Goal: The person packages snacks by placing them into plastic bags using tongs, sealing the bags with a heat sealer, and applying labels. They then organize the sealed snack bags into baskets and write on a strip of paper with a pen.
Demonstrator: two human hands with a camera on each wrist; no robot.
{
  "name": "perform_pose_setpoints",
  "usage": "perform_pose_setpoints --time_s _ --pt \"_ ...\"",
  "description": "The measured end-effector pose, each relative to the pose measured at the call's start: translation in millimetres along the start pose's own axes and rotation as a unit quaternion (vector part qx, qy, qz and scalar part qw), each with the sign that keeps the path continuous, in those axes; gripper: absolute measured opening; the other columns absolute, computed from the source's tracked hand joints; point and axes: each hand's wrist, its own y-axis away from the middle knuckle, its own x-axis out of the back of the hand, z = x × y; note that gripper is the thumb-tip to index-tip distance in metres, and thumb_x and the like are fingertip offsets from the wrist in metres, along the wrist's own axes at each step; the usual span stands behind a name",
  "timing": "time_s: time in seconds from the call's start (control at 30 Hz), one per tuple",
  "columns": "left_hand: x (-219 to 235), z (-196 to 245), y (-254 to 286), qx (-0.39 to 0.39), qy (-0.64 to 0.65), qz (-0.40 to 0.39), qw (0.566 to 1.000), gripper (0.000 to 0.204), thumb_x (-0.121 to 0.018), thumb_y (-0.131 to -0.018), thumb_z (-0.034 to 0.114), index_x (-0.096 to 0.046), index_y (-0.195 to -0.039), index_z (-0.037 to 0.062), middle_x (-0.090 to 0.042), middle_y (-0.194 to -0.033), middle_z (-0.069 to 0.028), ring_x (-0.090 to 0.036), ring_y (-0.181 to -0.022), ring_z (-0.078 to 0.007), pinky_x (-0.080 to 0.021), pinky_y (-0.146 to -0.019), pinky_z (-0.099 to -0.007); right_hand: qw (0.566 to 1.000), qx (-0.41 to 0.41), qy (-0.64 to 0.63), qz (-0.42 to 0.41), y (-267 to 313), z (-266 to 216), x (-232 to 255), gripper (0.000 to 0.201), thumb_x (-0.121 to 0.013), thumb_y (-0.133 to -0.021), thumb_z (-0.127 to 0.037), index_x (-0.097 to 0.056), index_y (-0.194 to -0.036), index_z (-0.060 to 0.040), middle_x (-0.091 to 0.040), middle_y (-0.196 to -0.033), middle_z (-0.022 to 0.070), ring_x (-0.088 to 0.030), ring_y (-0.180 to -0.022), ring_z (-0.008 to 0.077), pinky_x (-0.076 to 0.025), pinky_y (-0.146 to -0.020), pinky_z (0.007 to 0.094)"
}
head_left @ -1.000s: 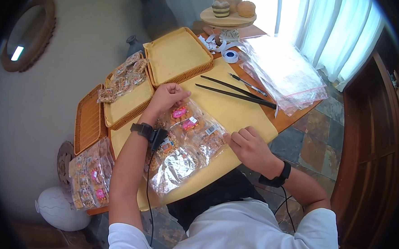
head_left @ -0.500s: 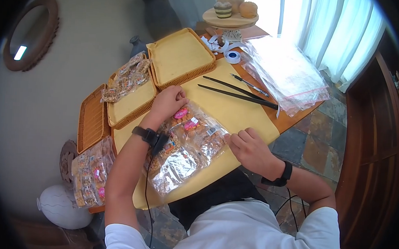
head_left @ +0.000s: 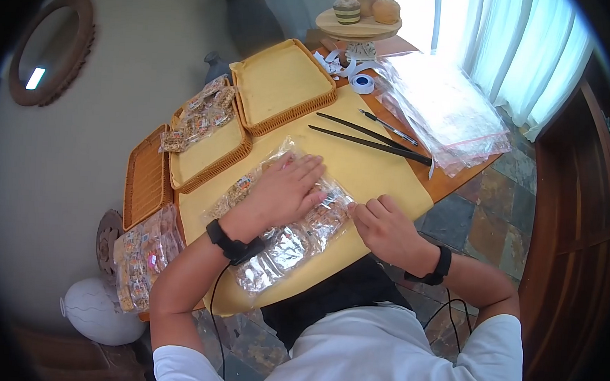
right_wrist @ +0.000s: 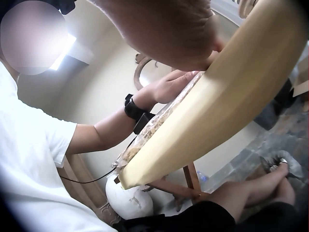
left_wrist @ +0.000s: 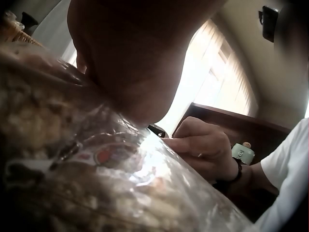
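Observation:
A clear plastic bag [head_left: 281, 258] filled with small packets of a nutty, grainy snack lies on the yellow cloth. My left hand [head_left: 287, 193] rests on top of it with the fingers extended, covering the pink labels. At the bag's right edge, my right hand [head_left: 389, 229] pinches the plastic between thumb and curled fingers. In the left wrist view the snack packets [left_wrist: 120, 188] show blurred and close through the shiny film. The right wrist view has the bag [right_wrist: 157, 125] lying along the cloth's edge, with the left hand [right_wrist: 171, 88] on it.
Wicker trays stand along the far left, one lined tray [head_left: 279, 86] and another holding snack packets [head_left: 209, 116]. Another filled bag [head_left: 146, 261] lies at the left corner. Black strips [head_left: 369, 144], a pen [head_left: 387, 127], tape [head_left: 362, 84] and flat plastic bags [head_left: 447, 108] lie at right.
My left hand has moved from the bag's far corner down and right onto its middle, fingers now extended. The right hand keeps its pinch at the bag's right edge.

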Motion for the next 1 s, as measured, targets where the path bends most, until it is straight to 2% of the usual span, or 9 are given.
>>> perform_pose_setpoints --time_s 0.07,0.37,0.47,0.6,0.67,0.73,0.77,0.83,1.0 --pt "5 -11 2 0.095 0.012 -0.049 0.994 0.066 -0.044 -0.112 0.05 -0.051 -0.156 0.0009 -0.049 -0.165 -0.0178 -0.045 -0.154 -0.0315 -0.025 -0.131 -0.0536 1.0 0.003 0.005 0.002 -1 -1 1 0.019 -0.069 -0.088 -0.009 -0.074 -0.1 0.0051 -0.061 -0.104 0.0069 -0.056 -0.092 0.0206 -0.045 -0.082 0.036" --pt "-8 -28 -1 0.197 0.006 -0.039 0.98 0.074 -0.042 -0.112 0.053 -0.048 -0.156 -0.0057 -0.047 -0.165 -0.0241 -0.046 -0.153 -0.0376 -0.032 -0.127 -0.0547 1.0 0.008 0.008 -0.022 -2 3 4 0.024 -0.069 -0.09 -0.009 -0.074 -0.108 0.0065 -0.061 -0.097 0.0061 -0.057 -0.09 0.0208 -0.045 -0.081 0.0356" --pt "-8 -38 -1 0.21 0.038 -0.06 0.975 0.073 -0.043 -0.112 0.053 -0.049 -0.155 -0.0053 -0.049 -0.163 -0.0264 -0.049 -0.149 -0.0407 -0.037 -0.124 -0.0521 0.999 0.009 -0.022 -0.035 -9 14 12 0.031 -0.068 -0.095 -0.013 -0.071 -0.121 0.0033 -0.059 -0.092 0.0067 -0.058 -0.086 0.021 -0.046 -0.079 0.034" --pt "11 -37 11 0.2 0.117 -0.034 0.972 0.064 -0.047 -0.111 0.047 -0.054 -0.151 -0.0033 -0.051 -0.16 -0.0272 -0.054 -0.144 -0.0427 -0.041 -0.121 -0.0498 0.965 -0.075 -0.248 -0.023 -28 44 18 0.024 -0.067 -0.103 -0.024 -0.075 -0.11 -0.0016 -0.063 -0.091 0.0113 -0.064 -0.087 0.0286 -0.051 -0.078 0.0425" --pt "20 -32 29 0.172 0.162 0.105 0.966 0.051 -0.053 -0.111 0.036 -0.06 -0.146 -0.0001 -0.055 -0.156 -0.0262 -0.057 -0.139 -0.0422 -0.045 -0.118 -0.0473 0.942 -0.13 -0.309 -0.03 -44 65 -1 0.026 -0.066 -0.104 -0.027 -0.074 -0.105 -0.0022 -0.066 -0.093 0.0139 -0.068 -0.088 0.0331 -0.053 -0.079 0.0469" --pt "48 4 61 0.215 0.168 0.175 0.946 0.045 -0.055 -0.11 0.031 -0.062 -0.144 0.0008 -0.059 -0.151 -0.0251 -0.059 -0.137 -0.0414 -0.046 -0.116 -0.0461 0.823 -0.33 -0.444 -0.13 -74 84 -24 0.036 -0.065 -0.105 -0.033 -0.075 -0.101 0.0011 -0.073 -0.093 0.0204 -0.073 -0.089 0.0398 -0.057 -0.083 0.0505" --pt "56 22 77 0.246 0.171 0.236 0.924 0.04 -0.056 -0.11 0.026 -0.064 -0.141 0.0017 -0.063 -0.146 -0.024 -0.061 -0.134 -0.0407 -0.048 -0.114 -0.0448 0.824 -0.324 -0.444 -0.135 -83 86 -29 0.036 -0.065 -0.105 -0.033 -0.075 -0.101 0.0011 -0.073 -0.093 0.0204 -0.073 -0.089 0.0398 -0.057 -0.083 0.0505" --pt "51 42 111 0.296 0.15 0.272 0.903 0.038 -0.058 -0.109 0.026 -0.065 -0.137 0.0019 -0.066 -0.138 -0.0223 -0.064 -0.125 -0.0407 -0.051 -0.107 -0.0456 0.9 -0.307 -0.266 -0.162 -101 86 -37 0.045 -0.068 -0.102 -0.043 -0.076 -0.099 0.0012 -0.077 -0.096 0.0237 -0.075 -0.091 0.041 -0.058 -0.084 0.0494" --pt "8 72 192 0.498 0.102 0.26 0.821 0.032 -0.06 -0.108 0.029 -0.069 -0.125 0.0031 -0.071 -0.116 -0.0184 -0.07 -0.103 -0.039 -0.056 -0.089 -0.0469 0.899 -0.297 -0.214 -0.24 -125 80 -45 0.045 -0.073 -0.097 -0.046 -0.078 -0.097 -0.0011 -0.078 -0.096 0.023 -0.075 -0.094 0.04 -0.058 -0.085 0.0494"
